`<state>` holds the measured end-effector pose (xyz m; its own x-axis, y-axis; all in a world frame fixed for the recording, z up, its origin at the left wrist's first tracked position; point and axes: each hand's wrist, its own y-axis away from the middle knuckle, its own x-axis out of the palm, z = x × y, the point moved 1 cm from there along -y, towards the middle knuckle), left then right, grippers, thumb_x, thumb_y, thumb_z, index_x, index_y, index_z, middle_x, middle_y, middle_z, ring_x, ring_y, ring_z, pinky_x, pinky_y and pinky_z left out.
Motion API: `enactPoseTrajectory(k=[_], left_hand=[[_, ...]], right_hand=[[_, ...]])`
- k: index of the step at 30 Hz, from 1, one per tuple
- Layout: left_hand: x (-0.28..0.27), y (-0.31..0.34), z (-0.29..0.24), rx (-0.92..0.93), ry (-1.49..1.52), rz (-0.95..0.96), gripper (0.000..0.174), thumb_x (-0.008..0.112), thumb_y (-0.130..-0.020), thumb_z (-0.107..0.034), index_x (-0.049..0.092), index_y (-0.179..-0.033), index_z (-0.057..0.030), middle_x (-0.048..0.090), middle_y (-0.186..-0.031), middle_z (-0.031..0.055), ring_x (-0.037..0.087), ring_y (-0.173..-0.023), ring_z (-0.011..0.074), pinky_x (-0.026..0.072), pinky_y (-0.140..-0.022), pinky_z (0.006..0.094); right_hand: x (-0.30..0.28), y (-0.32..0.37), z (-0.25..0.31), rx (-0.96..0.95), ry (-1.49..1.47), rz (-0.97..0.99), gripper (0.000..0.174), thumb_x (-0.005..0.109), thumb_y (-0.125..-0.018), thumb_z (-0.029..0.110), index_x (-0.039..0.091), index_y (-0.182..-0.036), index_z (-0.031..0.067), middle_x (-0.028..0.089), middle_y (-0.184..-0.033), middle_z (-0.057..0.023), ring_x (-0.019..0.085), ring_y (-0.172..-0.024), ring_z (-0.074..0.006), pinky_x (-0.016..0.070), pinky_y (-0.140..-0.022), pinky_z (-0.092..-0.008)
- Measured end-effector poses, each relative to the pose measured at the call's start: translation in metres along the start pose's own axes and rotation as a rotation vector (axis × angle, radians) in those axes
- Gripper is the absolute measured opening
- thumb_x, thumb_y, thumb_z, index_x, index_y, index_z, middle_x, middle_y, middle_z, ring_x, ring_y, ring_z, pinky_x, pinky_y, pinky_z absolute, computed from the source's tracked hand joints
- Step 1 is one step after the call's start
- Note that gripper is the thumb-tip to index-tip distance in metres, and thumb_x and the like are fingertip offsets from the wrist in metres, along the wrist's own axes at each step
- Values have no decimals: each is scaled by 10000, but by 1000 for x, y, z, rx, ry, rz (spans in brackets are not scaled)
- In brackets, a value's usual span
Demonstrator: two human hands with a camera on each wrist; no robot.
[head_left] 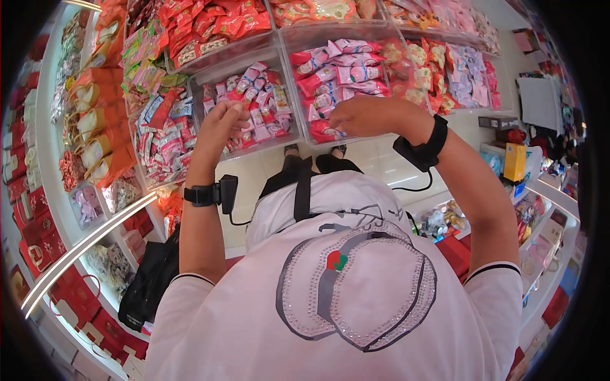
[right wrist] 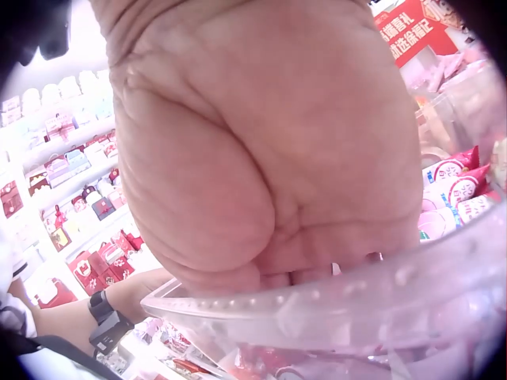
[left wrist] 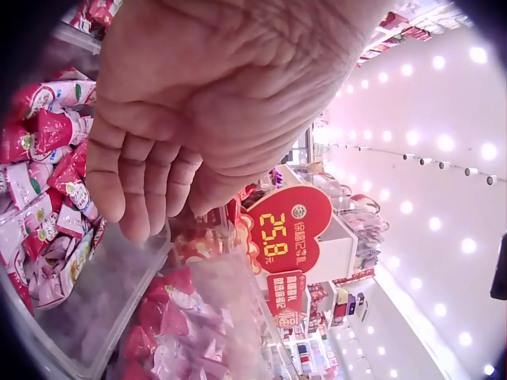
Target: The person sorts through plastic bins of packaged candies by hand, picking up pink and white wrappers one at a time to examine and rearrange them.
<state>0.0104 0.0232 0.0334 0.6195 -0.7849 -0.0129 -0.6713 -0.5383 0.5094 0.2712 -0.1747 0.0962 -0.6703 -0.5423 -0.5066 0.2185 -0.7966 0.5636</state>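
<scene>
My left hand (head_left: 223, 124) hangs over the front left of a clear bin (head_left: 295, 134) of small pink-and-white wrapped candies (head_left: 257, 117). Its fingers bend loosely with nothing between them, and the palm shows in the left wrist view. My right hand (head_left: 375, 116) reaches over the front of the neighbouring bin (head_left: 286, 47), which has larger pink-and-red candy packets (head_left: 359, 73). Bent fingers of that hand point down beside a red packet (head_left: 325, 132) at the front. In the right wrist view the bin's rim (right wrist: 317, 305) hides the fingertips; I cannot tell whether they pinch anything.
More bins of red packets (head_left: 222, 22) stand behind, with wrapped sweets (head_left: 166, 140) at the left. Orange gift bags (head_left: 101, 127) line the left shelf. A red heart-shaped price sign (left wrist: 293, 229) rises beyond the bins. A black bag (head_left: 149, 279) hangs at lower left.
</scene>
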Motion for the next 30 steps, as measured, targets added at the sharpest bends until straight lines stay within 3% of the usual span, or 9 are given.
enactPoseTrajectory(k=[3,6,12,15,21,24,27,30], left_hand=[[-9,-17,13,-9,-128,-14,358,596,-977,-339,621,-1126,-14,669,-966,63,643,-827,121,520,-701,271],[-12,-33,21,-15,-340,5,347,599,-970,-322,634,-1094,0,674,-938,65,646,-820,136,526,-699,291],[0,-68,41,122,-683,86,343,646,-913,-292,638,-1111,-11,700,-962,134,671,-842,271,530,-773,369],[5,-81,45,166,-885,72,352,648,-884,-286,635,-1118,-23,691,-1036,182,669,-929,348,526,-821,425],[0,-104,44,302,-1095,-338,397,627,-861,-254,575,-1189,-36,616,-1204,247,630,-1059,434,525,-879,519],[-5,-119,47,184,-1179,-341,435,652,-844,-286,591,-1182,-20,595,-1200,284,616,-1089,430,511,-908,523],[-2,-127,47,155,-1246,-295,467,669,-825,-315,594,-1185,-27,596,-1220,271,616,-1098,426,508,-907,540],[-7,-138,58,208,-1277,-267,488,680,-806,-317,598,-1190,-26,615,-1200,256,617,-1101,423,508,-906,546]], right_hand=[[2,-3,-7,-1,113,4,316,480,-889,184,682,-1058,10,683,-1048,-199,633,-1025,-368,483,-902,-453],[4,-3,-12,77,257,76,310,502,-928,179,652,-1124,-8,660,-1079,-202,629,-1033,-365,484,-921,-428],[-3,17,-5,-52,-2,-167,319,512,-948,194,632,-1169,-1,669,-1092,-174,637,-1038,-329,487,-922,-409],[-9,27,2,54,-149,-267,314,521,-957,191,626,-1190,10,672,-1125,-148,631,-1065,-294,486,-925,-386],[-2,43,10,42,-382,-521,276,529,-987,189,636,-1173,16,684,-1100,-83,624,-1033,-185,480,-908,-330],[5,44,7,21,-474,-636,264,528,-1002,192,642,-1151,6,680,-1085,-66,614,-1030,-147,476,-894,-302],[14,43,0,-89,-542,-787,234,558,-971,179,640,-1097,-1,588,-836,-12,511,-784,-97,438,-708,-275],[16,49,-6,-58,-530,-807,225,566,-968,174,647,-1083,-1,594,-837,-3,514,-781,-91,435,-698,-269]])
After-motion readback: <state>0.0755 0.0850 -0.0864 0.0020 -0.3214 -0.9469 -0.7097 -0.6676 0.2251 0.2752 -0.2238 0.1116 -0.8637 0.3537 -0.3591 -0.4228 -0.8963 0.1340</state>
